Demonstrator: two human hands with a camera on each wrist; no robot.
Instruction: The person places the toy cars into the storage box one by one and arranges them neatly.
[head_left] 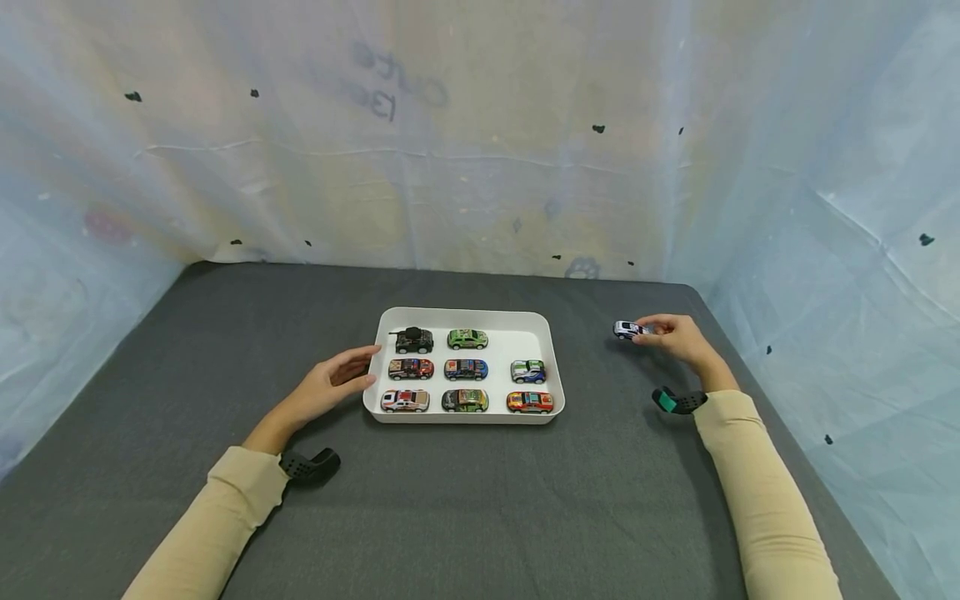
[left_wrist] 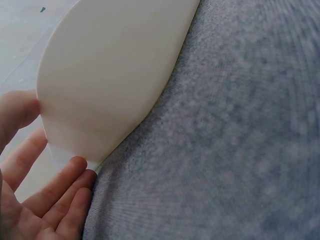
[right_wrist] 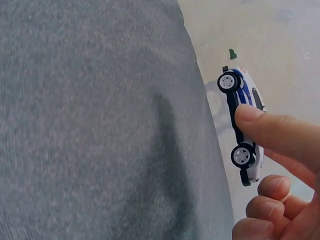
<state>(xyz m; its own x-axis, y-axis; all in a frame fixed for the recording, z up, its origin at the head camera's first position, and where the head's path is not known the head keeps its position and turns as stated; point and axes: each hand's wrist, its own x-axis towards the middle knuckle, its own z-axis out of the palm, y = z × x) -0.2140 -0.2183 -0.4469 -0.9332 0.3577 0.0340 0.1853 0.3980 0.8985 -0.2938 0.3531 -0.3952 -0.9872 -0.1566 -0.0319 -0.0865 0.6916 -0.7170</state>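
In the head view, a white rectangular tray [head_left: 465, 419] lies on the grey cloth with several toy cars in rows. Its far row has a black toy car with a projecting rod [head_left: 413, 340] and a green toy car [head_left: 467, 338]; white floor shows to their right. My left hand [head_left: 337, 379] touches the tray's left end, fingers extended along its rim and side wall. Off to the right, above the cloth, my right hand [head_left: 671, 337] pinches a white and blue toy car [right_wrist: 245, 97] between thumb and fingers. The right wrist view shows its wheels and dark underside.
Dark grey cloth [head_left: 480, 500] covers the table. Pale, translucent sheeting [head_left: 480, 208] with small dark spots hangs behind it and at both sides. A black band with a green patch [head_left: 667, 400] sits on my right wrist, and a black band [head_left: 307, 467] on my left.
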